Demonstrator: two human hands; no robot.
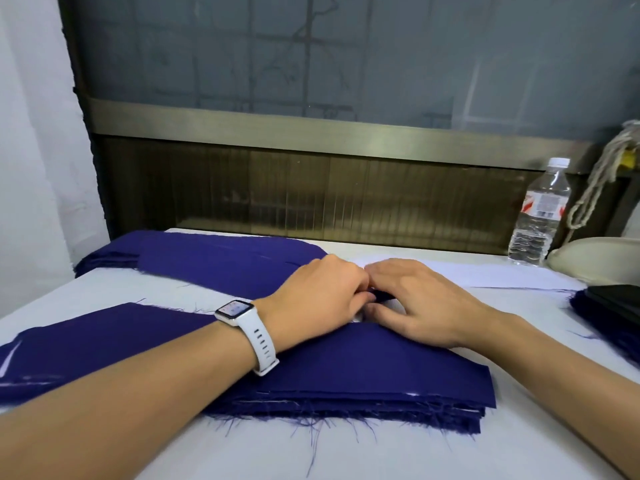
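Cloth edge (pixel 384 295) inside left grip (pixel 318 296)

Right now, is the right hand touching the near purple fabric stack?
Touching: the head view shows the right hand resting on the near purple fabric stack, its heel flat on the top piece.

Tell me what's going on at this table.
A person is working on a stack of blue cloth on a white table. The left hand, with a white watch on its wrist, and the right hand meet at the stack's far edge and pinch the cloth there. A second pile of blue cloth lies further back on the left, and a water bottle stands at the back right.
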